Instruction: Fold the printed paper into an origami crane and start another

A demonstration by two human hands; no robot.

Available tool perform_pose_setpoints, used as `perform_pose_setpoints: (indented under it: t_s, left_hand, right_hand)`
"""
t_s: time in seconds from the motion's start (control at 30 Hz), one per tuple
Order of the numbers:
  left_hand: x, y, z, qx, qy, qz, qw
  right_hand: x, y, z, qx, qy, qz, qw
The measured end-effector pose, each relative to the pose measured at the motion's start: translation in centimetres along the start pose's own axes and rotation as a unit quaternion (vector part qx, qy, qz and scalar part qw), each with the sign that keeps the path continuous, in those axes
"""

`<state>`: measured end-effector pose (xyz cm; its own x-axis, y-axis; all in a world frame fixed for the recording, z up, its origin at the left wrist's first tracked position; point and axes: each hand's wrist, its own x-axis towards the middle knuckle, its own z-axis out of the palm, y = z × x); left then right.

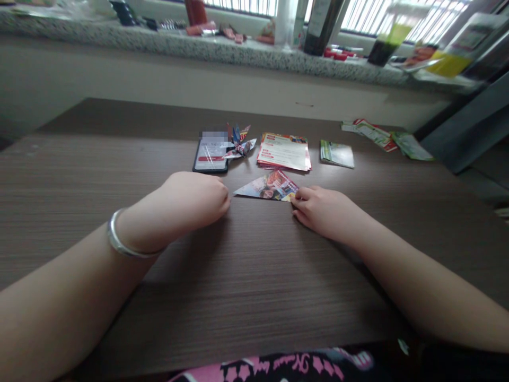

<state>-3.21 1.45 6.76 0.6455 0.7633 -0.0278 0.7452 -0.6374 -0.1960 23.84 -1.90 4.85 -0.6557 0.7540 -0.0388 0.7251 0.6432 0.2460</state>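
A folded piece of printed paper (270, 185), colourful and pointed at its left end, lies on the table between my hands. My right hand (318, 209) is closed on its right corner, thumb and fingers pinched at the edge. Just left of the pointed tip is my left hand (199, 199), a silver bangle on its wrist. Its fingers are curled under in a fist, apart from the paper, and the inside of the fist is hidden. Behind the folded paper stands an origami crane (240, 146) of printed paper, touching or overlapping the right edge of a phone (210, 156).
Beyond the folded paper lie a stack of printed sheets (284, 151) and a smaller stack of cards (337, 154). Green and red paper strips (376, 135) are at the table's (254, 297) far right. Bottles (322, 26) and small items crowd the stone windowsill (159, 40).
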Motion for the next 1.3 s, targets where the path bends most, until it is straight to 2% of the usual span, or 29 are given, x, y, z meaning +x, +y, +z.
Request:
perform_pose_setpoints:
  t_s: [0.03,0.07,0.17,0.23,0.3,0.33,0.43,0.6,0.83,1.0,1.13,1.3]
  left_hand:
    - [0.0,0.3,-0.3,0.011,-0.036,-0.02,0.999]
    - [0.1,0.8,-0.4,0.017,-0.039,-0.033,0.999]
    - [0.3,2.2,-0.3,0.01,0.037,-0.044,0.998]
    - [0.6,3.0,0.6,-0.022,0.091,0.011,0.996]
    - [0.8,3.4,1.7,-0.04,0.122,0.052,0.99]
    - [0.8,3.5,2.3,-0.039,0.12,0.069,0.99]
    - [0.9,3.5,3.3,-0.038,0.097,0.089,0.99]
    - [0.8,3.3,2.6,-0.043,0.072,0.074,0.994]
    - [0.9,3.2,1.6,-0.028,0.04,0.045,0.998]
    - [1.1,2.1,1.2,-0.037,-0.028,-0.007,0.999]
    - [0.8,1.5,0.7,-0.037,-0.056,-0.043,0.997]
    - [0.8,1.7,0.2,-0.018,-0.077,-0.098,0.992]
  right_hand:
    - [0.0,0.0,0.1,-0.003,0.003,-0.001,1.0]
    - [-0.1,0.0,0.2,-0.006,0.007,0.0,1.0]
    - [-0.1,0.2,0.6,-0.005,0.029,0.002,1.0]
    - [0.0,0.4,1.0,0.0,0.05,0.001,0.999]
    - [0.0,0.6,1.4,0.008,0.072,-0.006,0.997]
    - [0.1,0.8,1.7,0.012,0.084,-0.008,0.996]
    - [0.2,1.1,2.2,0.024,0.117,-0.017,0.993]
    - [0.3,1.1,2.3,0.031,0.124,-0.002,0.992]
    - [0.3,1.0,2.0,0.017,0.099,0.055,0.993]
    - [0.1,1.5,1.7,0.007,0.048,0.111,0.993]
    - [0.0,1.8,1.2,0.01,0.004,0.152,0.988]
    - [-0.3,1.5,0.8,0.0,-0.005,0.17,0.986]
